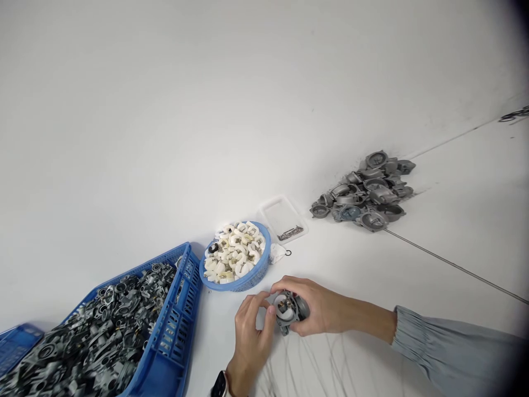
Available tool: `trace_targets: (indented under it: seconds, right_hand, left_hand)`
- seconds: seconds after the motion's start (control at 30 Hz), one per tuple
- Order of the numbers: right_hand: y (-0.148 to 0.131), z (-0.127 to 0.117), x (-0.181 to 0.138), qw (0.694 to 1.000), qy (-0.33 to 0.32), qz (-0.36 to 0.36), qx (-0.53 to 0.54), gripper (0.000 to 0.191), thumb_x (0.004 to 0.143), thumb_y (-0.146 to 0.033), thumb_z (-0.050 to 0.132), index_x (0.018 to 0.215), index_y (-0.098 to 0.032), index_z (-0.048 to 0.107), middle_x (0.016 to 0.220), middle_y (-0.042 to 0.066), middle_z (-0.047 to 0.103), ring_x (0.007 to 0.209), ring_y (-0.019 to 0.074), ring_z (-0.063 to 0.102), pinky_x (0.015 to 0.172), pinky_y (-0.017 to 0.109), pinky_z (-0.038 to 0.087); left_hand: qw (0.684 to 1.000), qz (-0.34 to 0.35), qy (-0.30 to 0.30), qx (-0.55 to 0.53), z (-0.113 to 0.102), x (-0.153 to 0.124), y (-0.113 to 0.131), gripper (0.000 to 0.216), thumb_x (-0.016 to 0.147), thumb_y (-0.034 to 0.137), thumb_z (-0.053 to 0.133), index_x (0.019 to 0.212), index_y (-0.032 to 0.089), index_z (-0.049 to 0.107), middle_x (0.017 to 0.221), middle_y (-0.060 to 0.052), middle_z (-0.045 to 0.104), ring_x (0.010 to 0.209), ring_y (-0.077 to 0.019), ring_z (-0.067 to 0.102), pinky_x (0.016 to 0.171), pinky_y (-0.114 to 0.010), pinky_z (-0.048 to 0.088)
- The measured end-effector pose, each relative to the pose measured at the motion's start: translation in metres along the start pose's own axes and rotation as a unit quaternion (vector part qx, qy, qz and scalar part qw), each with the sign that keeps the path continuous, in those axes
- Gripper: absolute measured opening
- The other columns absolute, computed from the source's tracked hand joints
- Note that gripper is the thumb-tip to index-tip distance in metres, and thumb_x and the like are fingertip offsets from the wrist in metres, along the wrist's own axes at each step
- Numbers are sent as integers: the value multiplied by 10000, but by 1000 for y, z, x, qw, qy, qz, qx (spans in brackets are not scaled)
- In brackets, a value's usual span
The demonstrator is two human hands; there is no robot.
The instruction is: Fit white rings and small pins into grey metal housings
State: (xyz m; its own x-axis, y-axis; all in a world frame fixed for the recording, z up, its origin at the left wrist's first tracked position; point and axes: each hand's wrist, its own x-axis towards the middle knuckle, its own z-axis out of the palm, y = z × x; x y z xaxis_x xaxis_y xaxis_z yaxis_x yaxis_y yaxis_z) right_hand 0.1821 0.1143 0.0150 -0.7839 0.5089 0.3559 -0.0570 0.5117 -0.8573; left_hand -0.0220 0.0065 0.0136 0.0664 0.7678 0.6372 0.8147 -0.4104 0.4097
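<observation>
My right hand (318, 309) grips a grey metal carburetor body (298, 309) from the right side, fingers over the top and thumb below. Its open side faces left and up, and a white plastic ring-shaped float (283, 317) sits in it around brass-coloured parts. From the left, my left hand (254, 331) reaches to the edge of the carburetor. Its thumb and index finger are pinched close together there; whatever lies between them is too small to make out.
A blue round basket (248, 284) holds white floats. Beside it, a white tray (270, 212) contains small metal pins (291, 232). A large blue crate (176, 331) full of carburetor bodies (119, 314) stands left. Grey metal bowls (363, 193) lie heaped right, near a thin rod (454, 266).
</observation>
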Motion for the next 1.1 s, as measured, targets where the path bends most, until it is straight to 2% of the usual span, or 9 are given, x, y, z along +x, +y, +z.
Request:
trace_targets:
  seconds: [0.2, 0.37, 0.53, 0.83, 1.1]
  right_hand:
    - [4, 0, 2, 1000, 6, -19, -9, 674, 632, -165, 773, 1294, -241, 667, 1172, 45, 678, 1054, 266, 642, 928, 351, 500]
    - [1, -8, 3, 1000, 8, -16, -12, 624, 664, -178, 773, 1275, -235, 659, 1173, 47, 681, 1021, 257, 645, 881, 337, 510]
    - [0, -16, 4, 999, 26, -16, -22, 604, 693, -181, 771, 1285, -229, 661, 1191, 53, 685, 1064, 266, 646, 948, 358, 513]
    - [4, -31, 6, 995, 82, -17, -49, 540, 720, -214, 770, 1252, -224, 680, 1254, 76, 696, 1113, 287, 651, 1038, 403, 499]
    - [3, -52, 8, 984, 160, -4, -77, 480, 758, -291, 738, 1232, -235, 688, 1222, 64, 704, 1094, 286, 651, 982, 397, 508]
  left_hand:
    - [1000, 4, 3, 12, 0, 2, 2, 289, 1130, 370, 484, 1152, 196, 714, 839, -51, 749, 789, -214, 712, 738, -329, 574]
    - [1000, 3, 7, 18, 0, 2, 1, 282, 1127, 356, 482, 1080, 192, 706, 906, -85, 767, 842, -232, 724, 751, -340, 580]
    - [1000, 6, 7, 14, 1, 1, -1, 250, 1117, 329, 502, 1080, 188, 706, 894, -77, 756, 843, -230, 721, 765, -344, 585]
    - [1000, 7, 7, 12, 2, 0, 0, 289, 1124, 358, 487, 1063, 190, 714, 885, -84, 749, 854, -237, 725, 783, -359, 591]
    - [1000, 16, 13, 11, 3, -1, -2, 268, 1123, 349, 492, 1081, 196, 708, 868, -69, 751, 839, -230, 730, 775, -346, 587]
